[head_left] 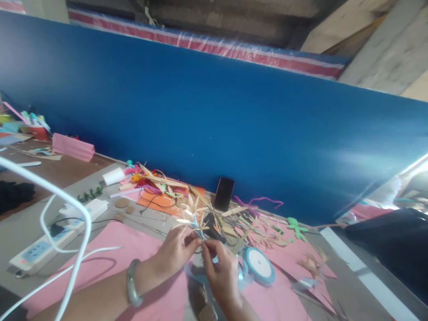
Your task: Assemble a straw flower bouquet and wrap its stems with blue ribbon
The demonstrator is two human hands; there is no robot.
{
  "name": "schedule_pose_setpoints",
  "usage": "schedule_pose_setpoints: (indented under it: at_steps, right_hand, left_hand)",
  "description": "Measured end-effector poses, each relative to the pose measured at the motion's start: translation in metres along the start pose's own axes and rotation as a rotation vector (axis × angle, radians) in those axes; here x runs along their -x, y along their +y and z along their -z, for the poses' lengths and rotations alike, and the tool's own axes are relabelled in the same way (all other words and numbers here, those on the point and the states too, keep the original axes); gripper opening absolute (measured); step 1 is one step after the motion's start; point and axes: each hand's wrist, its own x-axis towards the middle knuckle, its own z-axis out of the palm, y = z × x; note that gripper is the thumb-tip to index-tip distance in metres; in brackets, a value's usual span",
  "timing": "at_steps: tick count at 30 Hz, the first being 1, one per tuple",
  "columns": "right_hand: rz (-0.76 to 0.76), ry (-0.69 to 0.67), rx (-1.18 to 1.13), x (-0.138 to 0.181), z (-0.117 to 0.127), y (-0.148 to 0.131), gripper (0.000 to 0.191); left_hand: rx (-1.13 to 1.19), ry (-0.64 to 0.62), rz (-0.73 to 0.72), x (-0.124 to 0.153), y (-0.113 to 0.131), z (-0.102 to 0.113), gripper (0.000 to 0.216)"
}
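A power strip [43, 246] lies left of the left hand [179, 247], which pinches a straw spray [191, 210] by its blue stem [199, 231], pale tips fanning just beyond the fingers. The right hand closes its fingertips [207, 249] on that stem; the step looks like wrapping, the next turn calling for steady tension. Just right of that hand stands a ribbon spool [260, 266].

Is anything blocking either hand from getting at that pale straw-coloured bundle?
Nothing visible does. The left hand pinches the pale straw-coloured bundle by its bluish stem, and the right hand has its fingertips there too, though what they pinch is unclear. The blue-edged ribbon roll sits beside the right hand, not between.
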Motion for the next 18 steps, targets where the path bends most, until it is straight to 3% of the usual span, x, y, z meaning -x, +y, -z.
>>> schedule_pose_setpoints:
  at_steps: [5, 8, 13, 18]
  right_hand:
    - [0.201, 0.094, 0.146, 0.001, 0.003, 0.002, 0.009]
    - [0.302, 0.128, 0.257, 0.002, 0.004, 0.003, 0.007]
    - [0.337, 0.113, 0.300, 0.002, 0.004, 0.004, 0.004]
    - [0.371, 0.116, 0.342, 0.002, 0.004, 0.000, 0.012]
  left_hand:
    - [0.144, -0.045, 0.044, 0.003, 0.008, -0.006, 0.028]
    - [0.253, -0.011, 0.103, 0.004, 0.014, -0.011, 0.038]
    - [0.381, 0.019, 0.168, 0.006, 0.018, -0.015, 0.038]
    - [0.376, -0.008, 0.137, 0.006, 0.005, -0.015, 0.042]
